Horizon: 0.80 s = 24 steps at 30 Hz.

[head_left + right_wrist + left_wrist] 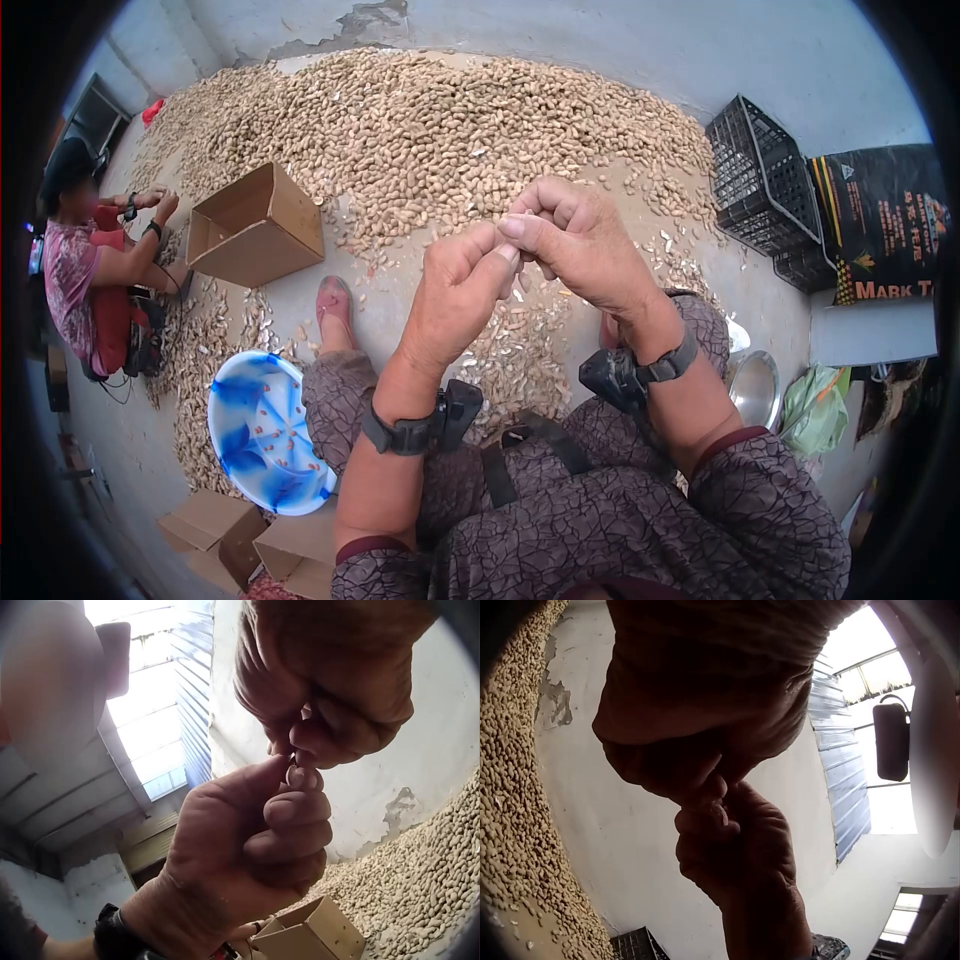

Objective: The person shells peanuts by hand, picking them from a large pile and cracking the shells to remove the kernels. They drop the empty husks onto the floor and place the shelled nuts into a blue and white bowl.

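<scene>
In the head view my left hand (460, 290) and right hand (580, 240) meet fingertip to fingertip above my lap. Thumbs and curled fingers of both pinch a small peanut (718, 814), mostly hidden behind the fingertips. The right wrist view has the left hand (247, 832) below, its thumb tip against the fingers of the right hand (330, 682) above. Between my feet, under the hands, lies a heap of broken peanut shells (520, 365). A wide pile of unshelled peanuts (420, 130) spreads along the wall beyond.
A blue-and-white basin (228, 432) with some kernels stands by my left leg. Cardboard box (270, 245) sits ahead left; black crates (765, 180) and a metal bowl (757, 390) are at right. Another person (85, 270) sits at far left.
</scene>
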{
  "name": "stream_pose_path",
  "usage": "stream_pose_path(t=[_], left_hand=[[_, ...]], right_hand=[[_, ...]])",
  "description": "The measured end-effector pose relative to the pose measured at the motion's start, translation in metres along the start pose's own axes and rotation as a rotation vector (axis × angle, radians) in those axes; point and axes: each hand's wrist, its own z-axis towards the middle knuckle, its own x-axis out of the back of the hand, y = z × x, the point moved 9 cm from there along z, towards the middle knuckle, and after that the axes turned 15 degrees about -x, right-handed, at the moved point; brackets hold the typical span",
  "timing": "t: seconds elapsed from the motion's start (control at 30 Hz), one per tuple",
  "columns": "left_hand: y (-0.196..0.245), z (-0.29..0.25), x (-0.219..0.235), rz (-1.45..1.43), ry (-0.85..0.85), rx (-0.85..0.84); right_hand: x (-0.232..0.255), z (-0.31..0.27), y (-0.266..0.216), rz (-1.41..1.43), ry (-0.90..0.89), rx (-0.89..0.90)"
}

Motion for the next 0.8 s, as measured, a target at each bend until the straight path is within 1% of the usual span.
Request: stream_pose_path(t=[0.03, 0.07, 0.1, 0.13, 0.17, 0.23, 0.27, 0.3, 0.33, 0.37, 0.4, 0.43, 0.47, 0.5, 0.57, 0.63, 0.73, 0.77, 0.8], left_hand=[[0.001, 0.0, -0.002, -0.048, 0.009, -0.013], [0.0, -0.001, -0.005, -0.052, 0.006, 0.0], [0.003, -0.001, -0.008, -0.088, 0.03, -0.035], [0.005, -0.001, -0.009, -0.124, 0.055, -0.073], [0.004, -0.003, -0.01, -0.125, 0.053, -0.067], [0.003, -0.005, -0.01, -0.074, 0.061, -0.066], [0.002, -0.005, -0.011, -0.075, 0.057, -0.063], [-0.002, -0.006, -0.011, -0.149, 0.093, -0.029], [-0.006, -0.006, -0.01, -0.221, 0.129, 0.001], [-0.006, -0.005, -0.011, -0.218, 0.129, -0.008], [-0.007, -0.006, -0.014, -0.346, 0.148, 0.004], [-0.009, -0.005, -0.016, -0.475, 0.165, 0.017], [-0.009, -0.003, -0.018, -0.572, 0.11, -0.008], [-0.009, -0.002, -0.017, -0.566, 0.107, -0.018], [-0.008, -0.003, -0.015, -0.538, 0.139, -0.03], [-0.009, -0.003, -0.016, -0.578, 0.113, -0.063], [-0.005, -0.002, -0.012, -0.528, 0.151, -0.104], [-0.002, -0.002, -0.01, -0.525, 0.152, -0.108], [0.0, -0.002, -0.004, -0.514, 0.206, -0.12]], right_hand=[[0.0, 0.001, 0.001, 0.003, 0.001, -0.008], [0.002, -0.001, -0.004, -0.022, 0.043, 0.051], [0.002, -0.003, -0.007, -0.048, 0.085, 0.107], [0.002, -0.004, -0.007, 0.008, 0.094, 0.167], [0.001, -0.005, -0.007, 0.01, 0.096, 0.161], [0.002, -0.007, 0.0, 0.246, 0.038, 0.001], [0.002, -0.006, 0.003, 0.261, 0.017, -0.034], [0.003, -0.006, 0.004, 0.262, 0.019, -0.033], [0.001, -0.003, 0.01, 0.346, -0.017, -0.079], [-0.001, 0.0, 0.015, 0.429, -0.056, -0.122], [0.0, 0.0, 0.014, 0.429, -0.058, -0.112], [-0.003, 0.0, 0.018, 0.511, -0.105, -0.156], [-0.006, -0.001, 0.021, 0.593, -0.152, -0.199], [-0.004, 0.0, 0.021, 0.592, -0.155, -0.187], [-0.007, 0.002, 0.024, 0.729, -0.25, -0.207], [-0.005, 0.003, 0.023, 0.725, -0.255, -0.186], [0.0, 0.003, 0.022, 0.746, -0.244, -0.203], [0.005, 0.003, 0.022, 0.81, -0.235, -0.191], [0.01, 0.003, 0.022, 0.873, -0.225, -0.181]])
